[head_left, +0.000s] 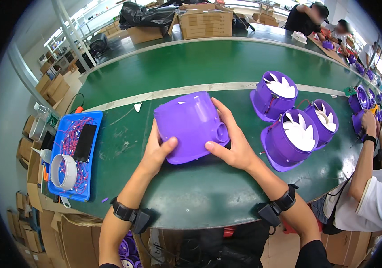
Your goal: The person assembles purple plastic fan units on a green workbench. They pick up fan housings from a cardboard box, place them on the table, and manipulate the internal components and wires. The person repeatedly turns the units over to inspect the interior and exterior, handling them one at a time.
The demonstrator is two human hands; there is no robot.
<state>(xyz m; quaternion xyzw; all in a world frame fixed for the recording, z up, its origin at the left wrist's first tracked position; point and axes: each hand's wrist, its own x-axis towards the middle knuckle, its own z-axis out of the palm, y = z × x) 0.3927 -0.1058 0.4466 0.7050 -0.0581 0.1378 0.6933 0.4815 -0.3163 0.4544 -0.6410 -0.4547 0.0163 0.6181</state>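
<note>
Between my two hands is a purple plastic fan housing [188,127], tilted, with a short round spout on its right side. My left hand [157,149] grips its left side, thumb on the near face. On the other side my right hand [231,143] holds it with the thumb by the lower edge, just below the spout. The inside of the housing is hidden from me. To the right stand three similar purple housings with white fan blades [299,134], close together on the green table.
At the left, a blue tray [93,156] carries red wires, a black phone [85,143] and a white ring [63,172]. A plastic bottle [47,114] stands behind it. Co-workers handle purple parts along the right side. Cardboard boxes [205,22] sit at the far edge.
</note>
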